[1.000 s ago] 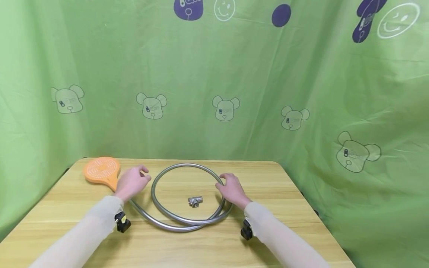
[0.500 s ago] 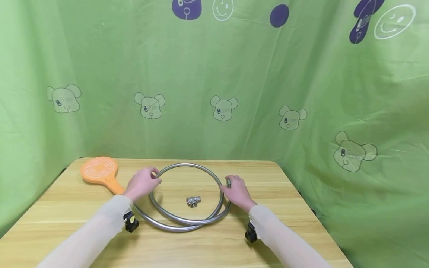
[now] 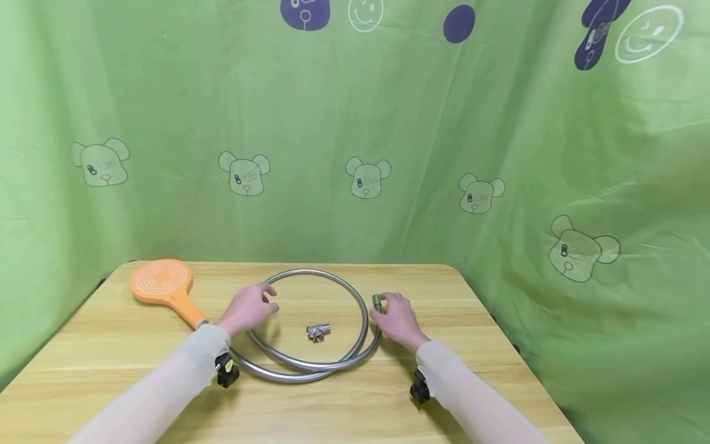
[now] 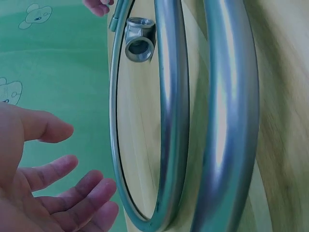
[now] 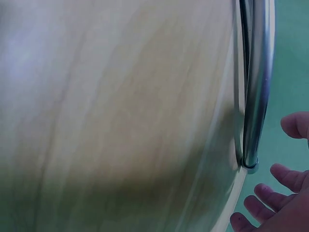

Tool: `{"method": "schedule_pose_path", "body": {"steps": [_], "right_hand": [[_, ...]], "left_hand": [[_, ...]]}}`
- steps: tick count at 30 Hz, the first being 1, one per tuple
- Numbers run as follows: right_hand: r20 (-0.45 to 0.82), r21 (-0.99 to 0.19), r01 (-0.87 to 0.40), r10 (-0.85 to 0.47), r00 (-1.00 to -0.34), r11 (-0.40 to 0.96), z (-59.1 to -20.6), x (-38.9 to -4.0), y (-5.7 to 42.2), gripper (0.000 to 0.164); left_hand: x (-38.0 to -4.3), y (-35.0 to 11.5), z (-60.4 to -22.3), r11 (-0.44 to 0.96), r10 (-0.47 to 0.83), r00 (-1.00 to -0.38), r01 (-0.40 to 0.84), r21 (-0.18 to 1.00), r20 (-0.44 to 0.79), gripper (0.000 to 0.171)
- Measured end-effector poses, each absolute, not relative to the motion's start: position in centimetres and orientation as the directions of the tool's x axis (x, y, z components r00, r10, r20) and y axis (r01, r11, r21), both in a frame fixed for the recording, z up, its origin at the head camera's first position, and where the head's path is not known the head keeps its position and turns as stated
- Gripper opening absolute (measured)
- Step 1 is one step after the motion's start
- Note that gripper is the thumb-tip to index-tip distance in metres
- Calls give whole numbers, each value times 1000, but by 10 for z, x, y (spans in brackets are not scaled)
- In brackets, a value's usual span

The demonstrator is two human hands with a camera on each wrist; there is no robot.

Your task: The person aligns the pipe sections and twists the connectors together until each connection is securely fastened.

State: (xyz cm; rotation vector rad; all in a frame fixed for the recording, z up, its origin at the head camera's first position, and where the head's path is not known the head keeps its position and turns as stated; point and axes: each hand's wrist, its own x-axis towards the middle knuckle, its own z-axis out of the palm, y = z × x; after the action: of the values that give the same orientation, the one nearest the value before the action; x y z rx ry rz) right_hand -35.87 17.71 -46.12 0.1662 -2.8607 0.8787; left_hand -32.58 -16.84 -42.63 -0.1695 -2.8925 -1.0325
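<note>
A coiled silver shower hose [image 3: 294,364] lies on the wooden table, its free end fitting [image 3: 377,301] at the right of the loop. My left hand [image 3: 248,308] hovers over the loop's left side with fingers apart and nothing between them; the left wrist view shows this hand [image 4: 58,193] beside the hose [image 4: 222,121]. Just right of the end fitting is my right hand [image 3: 398,319], thumb and fingers spread in the right wrist view, apart from the hose [image 5: 258,96]. Inside the loop sits a small metal tee fitting [image 3: 318,332].
An orange shower head [image 3: 163,280] lies at the back left, its handle pointing toward my left wrist, which partly covers where the hose meets it. Green curtains [image 3: 310,209] with bear prints hang behind the table [image 3: 355,413] and at its sides.
My left hand has moved right, from beside the shower handle to over the loop's left edge. The right hand has shifted slightly right, and the hose's end fitting shows more fully beside it.
</note>
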Motion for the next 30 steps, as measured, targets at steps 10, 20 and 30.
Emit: {"method": "schedule_pose_path", "body": {"steps": [10, 20, 30], "right_hand": [[144, -505, -113, -46, -989, 855, -466, -358, 187, 65], [19, -431, -54, -51, -999, 901, -473, -363, 194, 85], [0, -474, -59, -67, -998, 879, -476, -363, 195, 85]], "left_hand": [[-325, -155, -426, 754, 109, -993, 118, 647, 55, 42], [-324, -147, -430, 753, 149, -989, 126, 646, 19, 40], [-324, -143, -432, 761, 174, -983, 168, 627, 52, 37]]}}
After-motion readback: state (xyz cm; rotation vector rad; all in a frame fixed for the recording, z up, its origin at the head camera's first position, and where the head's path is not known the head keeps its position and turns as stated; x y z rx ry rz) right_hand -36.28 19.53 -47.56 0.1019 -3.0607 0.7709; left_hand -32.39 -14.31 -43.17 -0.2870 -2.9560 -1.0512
